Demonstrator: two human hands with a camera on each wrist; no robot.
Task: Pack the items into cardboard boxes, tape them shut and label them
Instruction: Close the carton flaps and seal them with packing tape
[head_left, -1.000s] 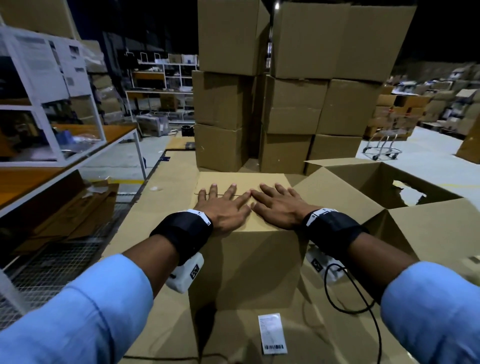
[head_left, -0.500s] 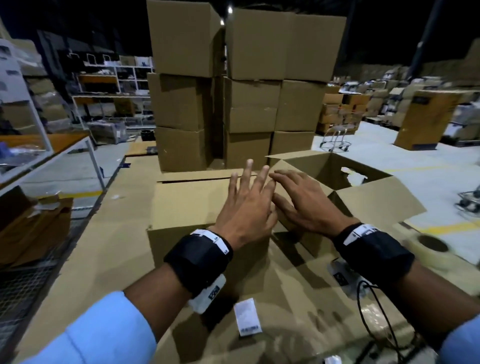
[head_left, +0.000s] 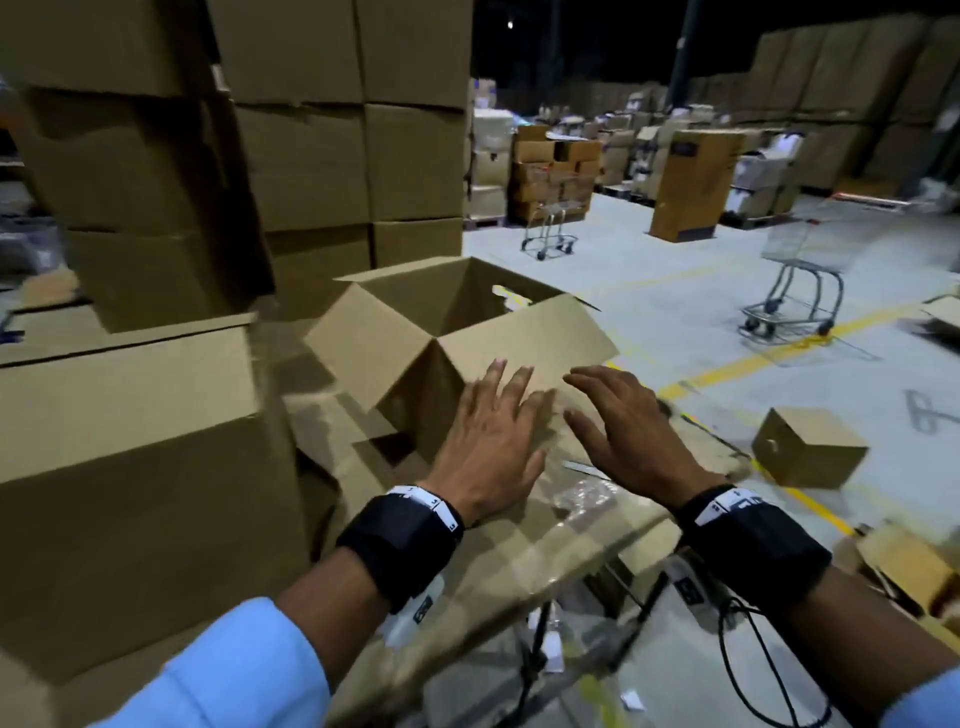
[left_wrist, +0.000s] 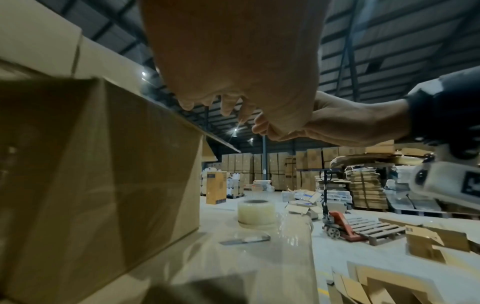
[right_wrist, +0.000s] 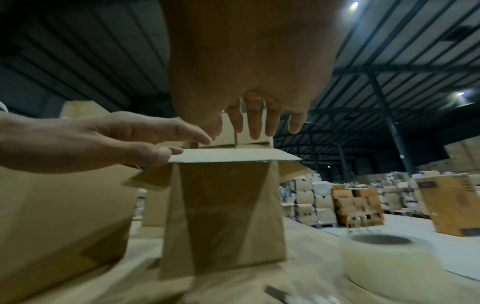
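An open cardboard box (head_left: 519, 332) stands on the cardboard-covered table (head_left: 545, 540), its flaps spread outward. My left hand (head_left: 493, 421) and right hand (head_left: 613, 415) are side by side at its near flap, fingers straight, holding nothing. In the right wrist view the left hand (right_wrist: 109, 142) has its thumb tip at the corner of that flap (right_wrist: 233, 157), and the right hand's fingers (right_wrist: 255, 123) reach over the flap. A closed box (head_left: 130, 441) sits to the left. A roll of clear tape (right_wrist: 384, 261) stands on the table to the right of the open box (right_wrist: 223, 216).
Tall stacks of cartons (head_left: 311, 130) rise behind the table. A cutter (left_wrist: 244, 239) lies near the tape roll (left_wrist: 255, 211). On the floor to the right are a small box (head_left: 808, 447), two shopping carts (head_left: 795, 280), and a pallet jack (left_wrist: 337, 222).
Both hands have lifted off the closed box's top and moved right to the open box's near flap. My view has swung right with them.
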